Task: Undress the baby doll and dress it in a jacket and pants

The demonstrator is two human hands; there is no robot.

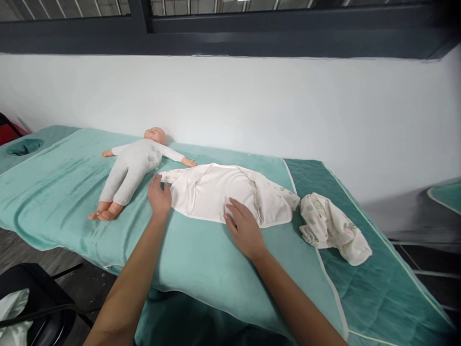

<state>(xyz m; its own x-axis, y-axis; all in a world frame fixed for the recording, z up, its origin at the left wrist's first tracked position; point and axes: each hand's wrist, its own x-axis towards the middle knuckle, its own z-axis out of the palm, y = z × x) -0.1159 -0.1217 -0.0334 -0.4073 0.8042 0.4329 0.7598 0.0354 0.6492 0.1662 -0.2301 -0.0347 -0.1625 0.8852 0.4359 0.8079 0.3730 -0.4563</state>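
Note:
A white baby top (216, 190) lies spread out on the light green cover, its sleeves reaching to both sides. At its left end, my left hand (159, 196) rests beside the sleeve with thumb and fingers apart. The fingers of my right hand (245, 228) lie loosely extended on the top's lower edge, not closed around the cloth. To the left, a baby doll (135, 161) in a white bodysuit lies on its back, arms spread and feet toward me. One doll hand lies just above the top's left sleeve.
A crumpled, green-patterned baby garment (331, 226) lies at the right on the darker green quilted sheet (382, 288). The light green cover (201, 259) drapes over the bed's front edge. Behind is a white wall (230, 105). A black chair (39, 293) stands at lower left.

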